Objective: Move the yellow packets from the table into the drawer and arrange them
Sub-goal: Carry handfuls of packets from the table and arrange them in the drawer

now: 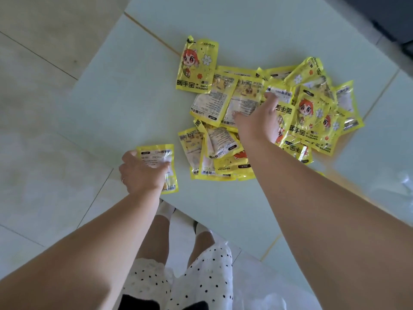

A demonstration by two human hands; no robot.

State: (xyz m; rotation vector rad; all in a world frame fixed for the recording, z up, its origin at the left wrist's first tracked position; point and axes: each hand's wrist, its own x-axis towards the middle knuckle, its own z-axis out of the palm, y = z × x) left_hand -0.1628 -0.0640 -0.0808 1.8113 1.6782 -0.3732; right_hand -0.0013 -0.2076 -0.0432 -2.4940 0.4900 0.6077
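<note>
Several yellow hand-warmer packets lie heaped on a pale green table, some face up with a cartoon figure, some back side up. One packet lies apart at the heap's far left. My left hand grips a single packet near the table's front edge, its fingers curled over the packet's upper half. My right hand reaches into the middle of the heap, fingers stretched forward and touching the packets there; whether it pinches one is hidden. No drawer is in view.
Pale floor tiles spread to the left of the table. The table's near corner sits just above my legs and white socks. Clear plastic film lies at the right edge. A dark object fills the top right corner.
</note>
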